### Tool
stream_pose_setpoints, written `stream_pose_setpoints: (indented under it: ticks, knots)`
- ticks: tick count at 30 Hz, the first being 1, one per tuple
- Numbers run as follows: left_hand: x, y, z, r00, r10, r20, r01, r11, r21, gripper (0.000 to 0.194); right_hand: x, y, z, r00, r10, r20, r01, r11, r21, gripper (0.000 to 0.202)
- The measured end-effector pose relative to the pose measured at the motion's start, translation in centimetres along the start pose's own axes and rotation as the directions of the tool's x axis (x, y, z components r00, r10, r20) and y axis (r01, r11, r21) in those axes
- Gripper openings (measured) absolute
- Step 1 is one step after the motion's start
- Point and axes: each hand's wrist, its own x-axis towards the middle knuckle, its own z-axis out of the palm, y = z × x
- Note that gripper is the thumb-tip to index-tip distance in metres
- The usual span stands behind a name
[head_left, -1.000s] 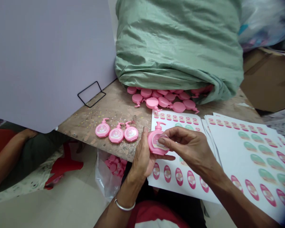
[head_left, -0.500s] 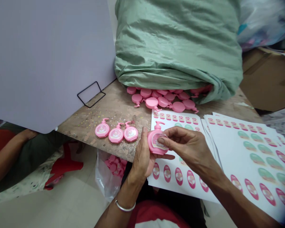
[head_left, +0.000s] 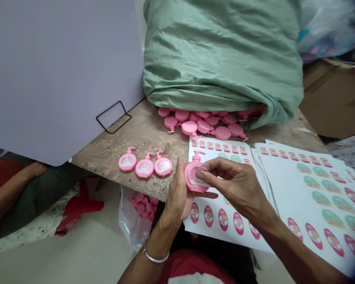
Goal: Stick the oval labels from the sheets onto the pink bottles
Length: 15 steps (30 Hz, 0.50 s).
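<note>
1. My left hand [head_left: 177,195]: grip closed round smooth pink pump bottle [head_left: 189,182], above sticker sheets [head_left: 286,181].
2. Bottle's pale label [head_left: 194,173]: print illegible.
3. My right hand [head_left: 241,183]: fingertips on label; pinching or pressing, can't tell.

The other person's forearm [head_left: 12,190] (over at the view's left edge) has shifted slightly and lies flatter.

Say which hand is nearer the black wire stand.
Left. The left hand, holding the pink bottle, is below and right of the wire stand in view; the right hand, at the label, is farther right.
</note>
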Motion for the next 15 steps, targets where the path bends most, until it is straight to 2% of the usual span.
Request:
stream_pose_setpoints:
  ticks: [11, 15]
  knots:
    - [0.16, -0.17, -0.13, 0.999, 0.025, -0.04, -0.024, 0.999, 0.034, 0.045, -0.16, -0.48, 0.26, 0.998, -0.057, -0.033, 0.054, 0.995, -0.078, 0.012]
    - [0.33, -0.62, -0.85, 0.998, 0.014, -0.057, -0.012, 1.0, 0.023, 0.043, -0.2, -0.76, 0.39, 0.993, -0.11, -0.039, 0.104, 0.986, -0.134, 0.013]
